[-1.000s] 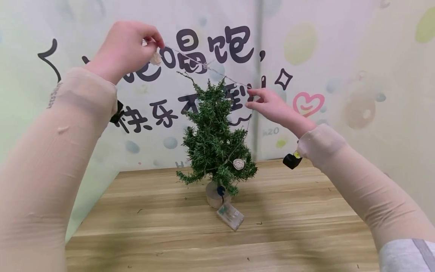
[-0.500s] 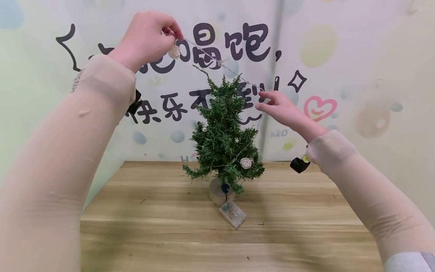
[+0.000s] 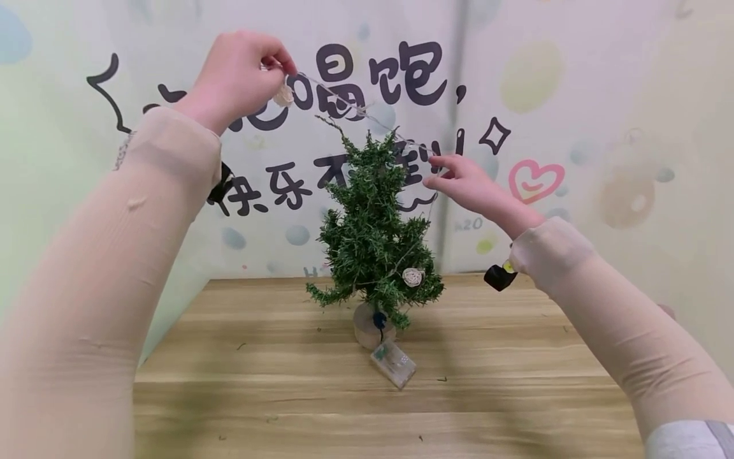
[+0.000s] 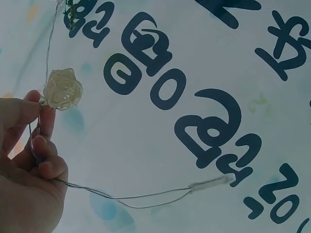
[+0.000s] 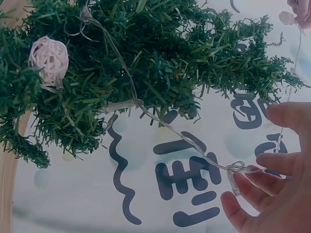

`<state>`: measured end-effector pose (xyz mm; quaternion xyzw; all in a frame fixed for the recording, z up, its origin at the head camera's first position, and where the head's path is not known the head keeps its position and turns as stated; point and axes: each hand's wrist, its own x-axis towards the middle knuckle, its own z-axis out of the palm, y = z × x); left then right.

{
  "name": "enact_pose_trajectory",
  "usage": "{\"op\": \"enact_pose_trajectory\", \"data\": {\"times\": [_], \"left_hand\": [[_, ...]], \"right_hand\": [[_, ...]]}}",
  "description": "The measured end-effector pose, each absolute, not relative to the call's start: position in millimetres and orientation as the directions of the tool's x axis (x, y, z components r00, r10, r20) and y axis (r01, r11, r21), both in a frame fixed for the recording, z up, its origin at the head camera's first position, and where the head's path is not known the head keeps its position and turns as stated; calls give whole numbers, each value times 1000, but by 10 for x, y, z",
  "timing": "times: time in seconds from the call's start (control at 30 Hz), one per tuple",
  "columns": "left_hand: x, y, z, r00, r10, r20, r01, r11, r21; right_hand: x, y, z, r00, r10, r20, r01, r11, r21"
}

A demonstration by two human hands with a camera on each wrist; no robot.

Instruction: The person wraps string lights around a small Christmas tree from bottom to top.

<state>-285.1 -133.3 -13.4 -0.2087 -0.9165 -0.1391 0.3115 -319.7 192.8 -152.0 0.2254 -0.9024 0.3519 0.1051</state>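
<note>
My left hand [image 3: 241, 76] pinches the thin wire of a string of lights beside a pale woven ball [image 4: 63, 90], up and left of the small artificial Christmas tree [image 3: 369, 223]. In the left wrist view, a wire loop with a clear bulb sleeve [image 4: 212, 183] sticks out from the fingers. From there the string slants past the treetop to my right hand [image 3: 467, 185], right of the tree. Its thumb stands apart from the loosely bent fingers, and the wire lies against them. The string then drops to the tree's lower right, where another woven ball [image 3: 413, 276] sits on the branches.
The tree stands on a round pale base [image 3: 367, 324] on a wood-grain table [image 3: 264, 389]. A clear battery box [image 3: 394, 364] lies in front of the base, with a dark cord by it. Close behind rises a printed wall [image 3: 608, 95].
The head view has shifted, so the scene sits further right than a second ago. Both hands keep about the same place relative to the tree, with the string stretched between them, now slightly slacker.
</note>
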Motion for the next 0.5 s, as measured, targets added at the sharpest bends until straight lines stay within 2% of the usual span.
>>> {"op": "enact_pose_trajectory", "data": {"times": [0.5], "left_hand": [[-2941, -1307, -137, -738, 270, 619, 434, 892, 128]], "right_hand": [[-3194, 1905, -1562, -877, -340, 339, -478, 680, -556]]}}
